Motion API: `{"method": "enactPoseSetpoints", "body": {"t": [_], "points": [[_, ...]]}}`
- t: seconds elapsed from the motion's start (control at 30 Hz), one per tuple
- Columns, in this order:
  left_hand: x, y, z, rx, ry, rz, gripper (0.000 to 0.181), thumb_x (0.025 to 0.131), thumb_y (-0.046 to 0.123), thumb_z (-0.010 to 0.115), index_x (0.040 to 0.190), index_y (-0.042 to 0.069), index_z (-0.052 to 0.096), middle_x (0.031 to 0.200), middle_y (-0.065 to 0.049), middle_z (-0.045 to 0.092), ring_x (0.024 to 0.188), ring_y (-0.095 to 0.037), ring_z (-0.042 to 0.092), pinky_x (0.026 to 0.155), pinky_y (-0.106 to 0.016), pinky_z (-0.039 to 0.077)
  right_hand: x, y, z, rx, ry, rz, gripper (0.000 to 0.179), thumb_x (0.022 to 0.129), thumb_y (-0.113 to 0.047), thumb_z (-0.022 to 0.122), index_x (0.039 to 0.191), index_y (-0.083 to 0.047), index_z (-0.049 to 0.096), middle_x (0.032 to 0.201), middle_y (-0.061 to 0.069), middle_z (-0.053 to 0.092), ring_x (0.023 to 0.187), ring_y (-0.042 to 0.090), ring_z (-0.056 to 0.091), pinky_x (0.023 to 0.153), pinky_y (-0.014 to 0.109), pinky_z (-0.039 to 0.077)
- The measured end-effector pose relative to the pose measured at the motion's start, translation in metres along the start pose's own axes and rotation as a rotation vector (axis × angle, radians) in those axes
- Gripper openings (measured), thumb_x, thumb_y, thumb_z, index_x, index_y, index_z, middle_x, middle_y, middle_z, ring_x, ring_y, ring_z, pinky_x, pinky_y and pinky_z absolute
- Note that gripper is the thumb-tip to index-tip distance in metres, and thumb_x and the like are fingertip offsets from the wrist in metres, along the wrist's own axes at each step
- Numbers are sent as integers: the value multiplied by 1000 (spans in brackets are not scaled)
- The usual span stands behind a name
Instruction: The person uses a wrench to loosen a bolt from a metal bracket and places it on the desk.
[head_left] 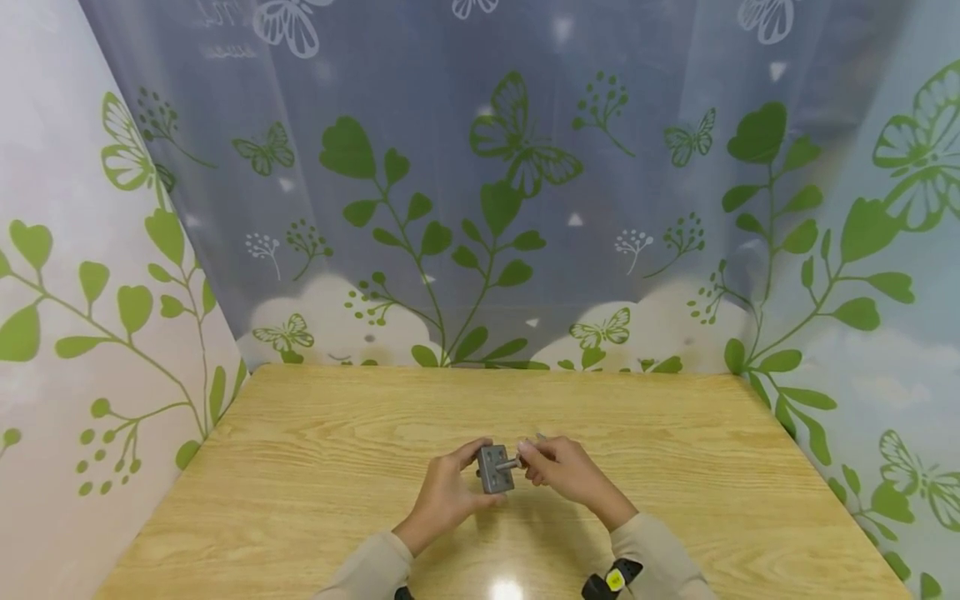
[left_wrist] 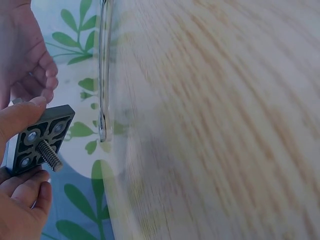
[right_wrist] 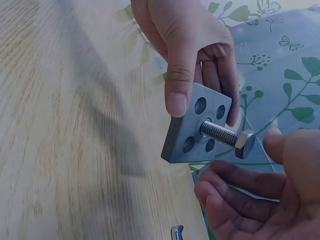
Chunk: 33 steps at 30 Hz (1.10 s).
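A square grey metal plate (right_wrist: 200,125) with round holes sits between the thumb and fingers of my left hand (head_left: 447,492), which holds it by its edges. Through the plate's middle runs a hex bolt (right_wrist: 220,132); its head faces right, and in the left wrist view its threaded end (left_wrist: 49,155) sticks out of the ribbed back. My right hand (head_left: 562,471) is beside the bolt head. In the right wrist view, the right thumb and loosely bent fingers (right_wrist: 245,177) lie around the head with a visible gap.
A slim shiny metal tool (left_wrist: 104,75), perhaps a wrench, lies on the wooden table (head_left: 322,433), mostly hidden behind the right hand in the head view. Printed curtains (head_left: 450,167) with leaves and butterflies stand at the table's back and sides.
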<state>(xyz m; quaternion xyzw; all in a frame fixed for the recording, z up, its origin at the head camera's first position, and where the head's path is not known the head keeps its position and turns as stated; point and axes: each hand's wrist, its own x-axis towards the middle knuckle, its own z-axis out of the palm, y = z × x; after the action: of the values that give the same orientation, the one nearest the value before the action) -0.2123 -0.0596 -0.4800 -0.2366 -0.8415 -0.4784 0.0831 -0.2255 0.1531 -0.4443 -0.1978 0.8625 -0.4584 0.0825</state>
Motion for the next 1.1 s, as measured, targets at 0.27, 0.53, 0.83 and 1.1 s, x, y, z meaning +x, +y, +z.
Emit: {"method": "enactPoseSetpoints", "body": {"t": [0.27, 0.53, 0.83, 1.1], "points": [[0, 0, 2, 7, -9, -9, 71, 67, 8, 87, 129, -3, 55, 126, -19, 61, 115, -32, 60, 99, -46, 48, 0, -6, 3, 55, -13, 83, 54, 101, -40, 46, 80, 5, 67, 64, 7, 63, 55, 16, 59, 56, 44, 57], [1, 0, 2, -1, -7, -16, 70, 67, 7, 87, 129, -1, 56, 124, -18, 62, 115, -32, 60, 99, -48, 48, 2, -9, 1, -66, 28, -37, 22, 93, -24, 63, 95, -2, 69, 78, 4, 67, 69, 18, 63, 59, 28, 54], [1, 0, 0, -14, -9, -41, 70, 67, 7, 87, 129, 1, 56, 124, -17, 63, 115, -31, 60, 98, -48, 48, 2, -8, 4, -28, 66, -100, 17, 84, 0, 71, 99, -6, 73, 103, 10, 69, 88, 21, 66, 73, 25, 57], [2, 0, -2, -21, -15, -51, 69, 67, 8, 87, 129, 1, 57, 124, -17, 63, 116, -33, 60, 98, -49, 48, 2, -9, 5, -29, 54, -125, 19, 84, 2, 69, 103, -4, 71, 103, 10, 68, 86, 20, 65, 72, 24, 56]]}}
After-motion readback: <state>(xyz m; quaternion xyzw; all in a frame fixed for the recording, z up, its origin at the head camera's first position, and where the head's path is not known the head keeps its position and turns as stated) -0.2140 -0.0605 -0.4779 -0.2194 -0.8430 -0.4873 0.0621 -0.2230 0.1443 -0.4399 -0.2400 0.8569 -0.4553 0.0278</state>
